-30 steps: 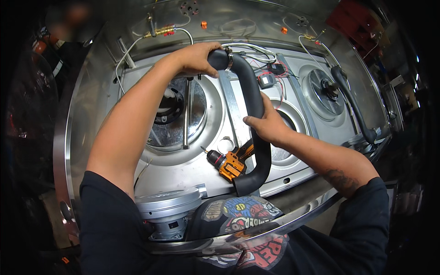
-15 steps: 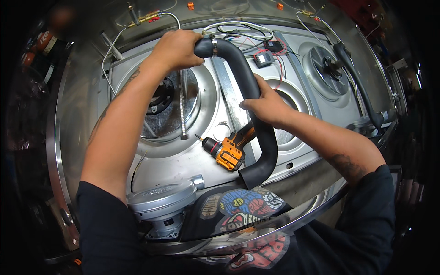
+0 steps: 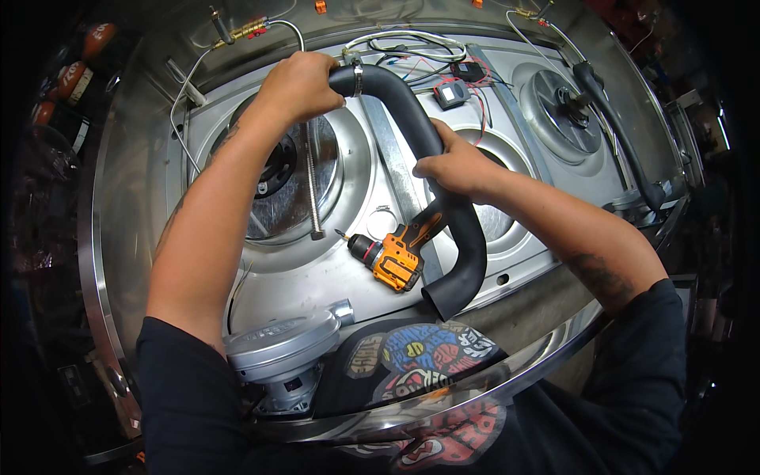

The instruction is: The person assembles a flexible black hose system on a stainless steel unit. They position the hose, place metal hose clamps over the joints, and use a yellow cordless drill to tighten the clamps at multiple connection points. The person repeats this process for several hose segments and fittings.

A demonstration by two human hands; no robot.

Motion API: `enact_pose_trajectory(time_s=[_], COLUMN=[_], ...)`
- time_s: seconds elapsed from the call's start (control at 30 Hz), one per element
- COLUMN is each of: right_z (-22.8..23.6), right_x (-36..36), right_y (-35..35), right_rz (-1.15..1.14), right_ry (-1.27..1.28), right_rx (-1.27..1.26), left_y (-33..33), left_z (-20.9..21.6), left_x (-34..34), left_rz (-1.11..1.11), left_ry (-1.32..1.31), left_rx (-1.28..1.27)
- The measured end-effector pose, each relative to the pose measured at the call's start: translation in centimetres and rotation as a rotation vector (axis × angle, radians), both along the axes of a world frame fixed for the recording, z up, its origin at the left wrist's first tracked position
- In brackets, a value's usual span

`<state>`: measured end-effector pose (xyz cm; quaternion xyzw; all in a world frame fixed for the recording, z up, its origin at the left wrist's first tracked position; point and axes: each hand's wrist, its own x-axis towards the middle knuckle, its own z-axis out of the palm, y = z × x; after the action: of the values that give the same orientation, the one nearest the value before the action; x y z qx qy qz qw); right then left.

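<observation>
A thick black bent hose (image 3: 404, 103) spans the space between my hands. My left hand (image 3: 299, 87) grips its far end, just left of a metal hose clamp (image 3: 359, 80). My right hand (image 3: 457, 164) wraps round the hose's middle, thumb toward the left. The hose's near end curves left, its cut mouth facing down and left by the front edge. An orange and black cordless drill (image 3: 393, 257) lies on the metal panel (image 3: 305, 273), its grip partly behind the hose. A loose ring clamp (image 3: 382, 222) rests beside it. What my left fingers press underneath is hidden.
A silver round blower (image 3: 285, 344) with a side outlet stands at the near left. Round metal burner wells hold a left hub (image 3: 277, 166) and a right dish (image 3: 560, 115). A braided flexible tube (image 3: 312, 182), small black boxes with wires (image 3: 453, 93) and another black hose (image 3: 617, 142) lie around.
Both hands still hold the hose. The view has shifted a little; the hose's near end has swung slightly right and up, and my left hand sits slightly further left.
</observation>
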<state>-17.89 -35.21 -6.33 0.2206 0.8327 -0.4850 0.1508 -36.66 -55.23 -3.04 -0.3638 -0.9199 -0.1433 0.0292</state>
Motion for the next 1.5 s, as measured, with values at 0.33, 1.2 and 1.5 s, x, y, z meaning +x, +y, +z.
enact_pose_trajectory(time_s=[0.33,1.2,1.5], right_z=[-1.4,-4.3,-0.9], right_x=[-0.4,-1.7,-0.1], right_y=[2.2,4.0,1.9], right_rz=[-0.050,0.074,0.016], right_ry=[-0.100,-0.248,0.046], right_rx=[-0.378,-0.891,-0.464], left_y=[-2.2,-1.7,-2.5], left_z=[-0.1,-1.1,-0.2], left_x=[-1.5,-2.6,-1.4], left_rz=[-0.063,0.048,0.079], left_ry=[-0.095,-0.152,-0.213], left_rx=[0.063,0.016,0.113])
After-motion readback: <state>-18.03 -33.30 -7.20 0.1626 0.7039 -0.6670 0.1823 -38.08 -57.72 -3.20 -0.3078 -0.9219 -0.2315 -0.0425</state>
